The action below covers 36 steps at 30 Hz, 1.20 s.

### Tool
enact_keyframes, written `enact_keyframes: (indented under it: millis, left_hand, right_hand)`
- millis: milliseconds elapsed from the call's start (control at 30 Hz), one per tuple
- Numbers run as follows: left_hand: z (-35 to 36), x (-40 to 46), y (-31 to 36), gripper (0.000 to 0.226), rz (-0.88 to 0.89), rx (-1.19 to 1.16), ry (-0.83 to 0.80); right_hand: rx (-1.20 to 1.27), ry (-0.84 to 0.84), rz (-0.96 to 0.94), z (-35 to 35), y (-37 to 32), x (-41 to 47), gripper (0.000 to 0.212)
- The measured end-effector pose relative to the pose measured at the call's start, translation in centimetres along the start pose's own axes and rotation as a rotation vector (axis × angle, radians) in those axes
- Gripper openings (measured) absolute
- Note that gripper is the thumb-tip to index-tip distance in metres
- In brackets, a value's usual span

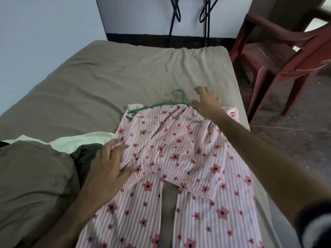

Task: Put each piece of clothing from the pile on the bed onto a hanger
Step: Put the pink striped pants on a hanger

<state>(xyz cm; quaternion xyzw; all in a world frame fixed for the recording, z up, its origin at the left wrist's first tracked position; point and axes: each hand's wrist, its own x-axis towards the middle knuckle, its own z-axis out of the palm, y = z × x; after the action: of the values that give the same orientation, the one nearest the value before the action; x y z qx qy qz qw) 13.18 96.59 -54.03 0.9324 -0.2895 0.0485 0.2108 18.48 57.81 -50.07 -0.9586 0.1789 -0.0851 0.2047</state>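
A pink-and-white striped garment with red flowers lies spread flat on the bed, its two legs running toward me. A green plastic hanger lies at the garment's far edge, partly on the cloth, hook pointing away. My right hand reaches over the far right corner with fingers spread, right beside the hanger's right end. My left hand rests flat on the garment's left edge, fingers straight. To the left a pale green cloth and a dark green cloth lie bunched.
The bed carries an olive sheet, with a pillow in the same colour at near left. A red plastic chair stands on the floor to the right. Black hangers hang on the far wall.
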Motion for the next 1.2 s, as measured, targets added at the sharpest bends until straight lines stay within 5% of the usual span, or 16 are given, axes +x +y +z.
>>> enact_keyframes:
  millis: [67,133,267,367,500,667,800,967,1067,1133,1200]
  left_hand:
    - [-0.8,-0.5,0.9,0.053,0.175,0.211,0.013]
    - [-1.3,-1.7,1.1,0.048,0.353,0.302,-0.054]
    - [0.4,-2.1,0.1,0.052,0.356,0.433,-0.208]
    - [1.0,-1.4,1.6,0.068,0.314,0.524,-0.246]
    - [-1.4,0.3,1.8,0.060,0.474,0.574,-0.201]
    - [-5.5,-0.6,1.9,0.044,0.710,0.551,-0.278]
    - [-5.7,-4.7,1.8,0.042,0.827,0.621,-0.403]
    - [-6.0,-7.3,3.9,0.056,0.701,0.631,-0.727]
    - [-5.9,-4.1,5.6,0.060,0.852,0.560,-0.552]
    - [-4.1,-1.7,7.3,0.056,0.920,0.466,-0.374]
    - [-1.0,0.5,9.4,0.058,0.931,0.384,-0.363]
  right_hand:
    - [0.077,0.087,-0.240,-1.3,0.2,-7.6,0.041]
    - [0.001,-0.030,-0.410,-2.2,0.4,-16.1,0.044]
    - [-0.419,-0.336,-0.371,-1.4,0.7,-25.5,0.067]
    - [-0.492,-0.252,-0.379,0.1,0.4,-26.3,0.054]
    - [-0.591,-0.122,-0.380,-2.5,0.3,-25.3,0.025]
    - [-0.577,-0.098,-0.475,-7.6,1.3,-29.4,0.035]
    - [-0.547,-0.246,-0.547,-6.5,2.6,-34.4,0.042]
    - [-0.610,-0.560,-0.484,-6.5,1.1,-36.3,0.049]
    - [-0.302,-0.858,-0.294,-10.0,-0.4,-30.3,0.050]
    - [-0.146,-0.753,-0.235,-10.2,-0.6,-24.3,0.037]
    - [-0.053,-0.404,-0.124,-8.7,-0.2,-17.9,0.024]
